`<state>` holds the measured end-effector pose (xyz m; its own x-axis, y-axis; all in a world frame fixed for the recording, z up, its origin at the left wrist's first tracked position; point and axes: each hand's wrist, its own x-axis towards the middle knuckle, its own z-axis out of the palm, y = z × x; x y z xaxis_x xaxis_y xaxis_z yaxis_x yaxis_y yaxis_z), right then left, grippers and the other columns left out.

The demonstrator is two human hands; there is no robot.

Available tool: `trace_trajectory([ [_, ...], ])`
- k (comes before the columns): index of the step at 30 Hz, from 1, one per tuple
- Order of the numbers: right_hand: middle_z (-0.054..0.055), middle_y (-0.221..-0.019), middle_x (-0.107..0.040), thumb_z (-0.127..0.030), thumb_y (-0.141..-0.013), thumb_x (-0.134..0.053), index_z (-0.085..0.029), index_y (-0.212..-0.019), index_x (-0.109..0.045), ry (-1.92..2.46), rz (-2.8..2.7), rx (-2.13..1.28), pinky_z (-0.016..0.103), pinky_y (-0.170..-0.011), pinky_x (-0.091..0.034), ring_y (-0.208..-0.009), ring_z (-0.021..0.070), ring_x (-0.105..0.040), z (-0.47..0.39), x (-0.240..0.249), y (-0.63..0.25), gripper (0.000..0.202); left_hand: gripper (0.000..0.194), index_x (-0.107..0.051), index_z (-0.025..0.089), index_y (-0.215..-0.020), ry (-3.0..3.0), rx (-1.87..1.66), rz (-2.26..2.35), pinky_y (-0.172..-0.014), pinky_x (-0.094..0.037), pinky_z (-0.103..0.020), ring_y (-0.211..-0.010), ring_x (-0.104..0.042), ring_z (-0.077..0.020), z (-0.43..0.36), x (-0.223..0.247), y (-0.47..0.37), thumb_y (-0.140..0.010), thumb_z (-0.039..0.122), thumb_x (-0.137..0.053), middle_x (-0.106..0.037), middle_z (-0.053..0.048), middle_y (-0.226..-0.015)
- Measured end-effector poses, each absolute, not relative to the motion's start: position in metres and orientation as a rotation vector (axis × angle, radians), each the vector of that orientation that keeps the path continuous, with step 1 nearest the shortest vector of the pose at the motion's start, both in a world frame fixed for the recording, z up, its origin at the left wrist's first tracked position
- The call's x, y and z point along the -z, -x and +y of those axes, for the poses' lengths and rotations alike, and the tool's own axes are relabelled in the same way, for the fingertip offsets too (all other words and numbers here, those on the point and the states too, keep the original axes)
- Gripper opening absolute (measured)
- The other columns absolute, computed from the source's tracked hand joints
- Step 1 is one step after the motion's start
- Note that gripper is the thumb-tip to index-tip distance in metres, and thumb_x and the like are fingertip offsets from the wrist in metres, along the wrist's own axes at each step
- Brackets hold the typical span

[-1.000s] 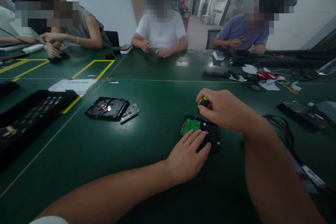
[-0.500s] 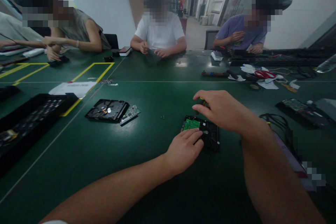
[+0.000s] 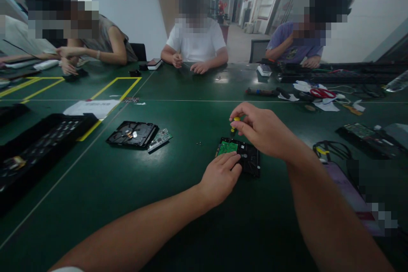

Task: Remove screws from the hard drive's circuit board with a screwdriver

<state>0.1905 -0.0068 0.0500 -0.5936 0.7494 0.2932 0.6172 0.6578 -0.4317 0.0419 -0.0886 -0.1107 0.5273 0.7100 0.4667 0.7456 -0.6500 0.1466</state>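
A black hard drive (image 3: 251,162) with a green circuit board (image 3: 227,147) at its left lies on the table in front of me. Across its near side rests my left hand (image 3: 219,179), fingers stretched out and pressing on the drive's top. Above the drive's far edge, my right hand (image 3: 262,129) pinches a small screwdriver with a yellow and black handle (image 3: 233,127). The tool stands upright, pointing down at the drive; its tip is too small to make out. Several tiny screws (image 3: 199,143) lie left of the drive.
Left of me are another hard drive (image 3: 132,134), a loose circuit board (image 3: 160,139) and a long black tray (image 3: 41,144). At right lie black cables (image 3: 334,149), a purple flat object (image 3: 346,193) and another drive (image 3: 366,138). Several people sit across the green table.
My right hand's fingers have closed further around the screwdriver handle, which now shows more. My left hand stays on the drive. The whole view has shifted slightly.
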Motion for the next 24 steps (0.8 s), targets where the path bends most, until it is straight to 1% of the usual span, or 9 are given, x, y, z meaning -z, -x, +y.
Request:
trace_trajectory([
  [2, 0.005, -0.091, -0.075, -0.024, -0.099, -0.056, -0.021, -0.11, -0.066, 1.039, -2.438, -0.381, 0.031, -0.074, -0.044, -0.082, 0.0209, -0.069, -0.008, -0.051, -0.19, 0.015, 0.025, -0.069, 0.012, -0.117, 2.676, 0.743, -1.307, -0.116, -0.049, -0.044, -0.136, -0.058, -0.0282, -0.093, 0.108, -0.045, -0.103, 0.018, -0.05, -0.065, -0.014, -0.142],
  [4, 0.005, -0.099, -0.075, -0.023, -0.1, -0.052, -0.021, -0.111, -0.067, 1.001, -2.446, -0.363, 0.031, -0.077, -0.046, -0.087, 0.021, -0.069, -0.008, -0.051, -0.189, 0.018, 0.03, -0.065, 0.011, -0.127, 2.695, 0.703, -1.309, -0.118, -0.047, -0.046, -0.14, -0.054, -0.0317, -0.099, 0.105, -0.049, -0.103, 0.023, -0.051, -0.059, -0.016, -0.147],
  [7, 0.006, -0.105, -0.076, -0.022, -0.102, -0.049, -0.021, -0.112, -0.068, 0.976, -2.435, -0.344, 0.031, -0.08, -0.046, -0.091, 0.0208, -0.069, -0.007, -0.05, -0.189, 0.021, 0.038, -0.059, 0.012, -0.136, 2.733, 0.661, -1.296, -0.117, -0.047, -0.05, -0.143, -0.05, -0.035, -0.106, 0.104, -0.052, -0.104, 0.03, -0.049, -0.055, -0.017, -0.152],
  [11, 0.006, -0.094, -0.076, -0.028, -0.1, -0.059, -0.02, -0.1, -0.069, 1.077, -2.401, -0.275, 0.031, -0.073, -0.044, -0.081, 0.0199, -0.068, -0.006, -0.05, -0.193, 0.013, 0.04, -0.057, 0.014, -0.139, 2.749, 0.654, -1.317, -0.118, -0.046, -0.051, -0.145, -0.049, -0.035, -0.108, 0.105, -0.052, -0.104, 0.03, -0.048, -0.053, -0.019, -0.153],
  [15, 0.005, -0.086, -0.075, -0.035, -0.097, -0.067, -0.02, -0.09, -0.069, 1.204, -2.349, -0.212, 0.031, -0.068, -0.041, -0.074, 0.0194, -0.066, -0.007, -0.051, -0.197, 0.016, 0.041, -0.056, 0.014, -0.139, 2.753, 0.643, -1.312, -0.118, -0.046, -0.052, -0.146, -0.048, -0.0359, -0.107, 0.106, -0.051, -0.101, 0.028, -0.052, -0.052, -0.021, -0.154],
  [17, 0.004, -0.088, -0.076, -0.033, -0.097, -0.067, -0.02, -0.092, -0.071, 1.176, -2.358, -0.228, 0.031, -0.07, -0.043, -0.076, 0.0192, -0.067, -0.007, -0.051, -0.197, 0.014, 0.041, -0.056, 0.013, -0.139, 2.758, 0.636, -1.31, -0.117, -0.046, -0.052, -0.145, -0.049, -0.036, -0.107, 0.104, -0.051, -0.101, 0.028, -0.053, -0.052, -0.021, -0.153],
  [19, 0.005, -0.095, -0.077, -0.027, -0.098, -0.065, -0.02, -0.097, -0.073, 1.109, -2.381, -0.252, 0.031, -0.073, -0.045, -0.079, 0.019, -0.068, -0.007, -0.051, -0.196, 0.01, 0.041, -0.057, 0.014, -0.139, 2.761, 0.638, -1.31, -0.117, -0.047, -0.052, -0.145, -0.049, -0.0357, -0.107, 0.104, -0.051, -0.101, 0.029, -0.052, -0.053, -0.02, -0.152],
  [22, 0.007, -0.106, -0.077, -0.018, -0.097, -0.062, -0.019, -0.106, -0.075, 1.055, -2.392, -0.24, 0.031, -0.078, -0.047, -0.086, 0.0196, -0.069, -0.007, -0.051, -0.195, 0.016, 0.041, -0.057, 0.014, -0.139, 2.768, 0.635, -1.311, -0.117, -0.046, -0.051, -0.144, -0.049, -0.0355, -0.107, 0.104, -0.05, -0.102, 0.029, -0.05, -0.054, -0.019, -0.152],
  [24, 0.008, -0.109, -0.077, -0.016, -0.098, -0.059, -0.019, -0.107, -0.076, 1.044, -2.385, -0.213, 0.032, -0.082, -0.048, -0.092, 0.0207, -0.07, -0.007, -0.051, -0.195, 0.02, 0.042, -0.056, 0.014, -0.14, 2.77, 0.631, -1.317, -0.117, -0.046, -0.051, -0.144, -0.049, -0.0357, -0.107, 0.104, -0.05, -0.102, 0.029, -0.049, -0.054, -0.018, -0.152],
])
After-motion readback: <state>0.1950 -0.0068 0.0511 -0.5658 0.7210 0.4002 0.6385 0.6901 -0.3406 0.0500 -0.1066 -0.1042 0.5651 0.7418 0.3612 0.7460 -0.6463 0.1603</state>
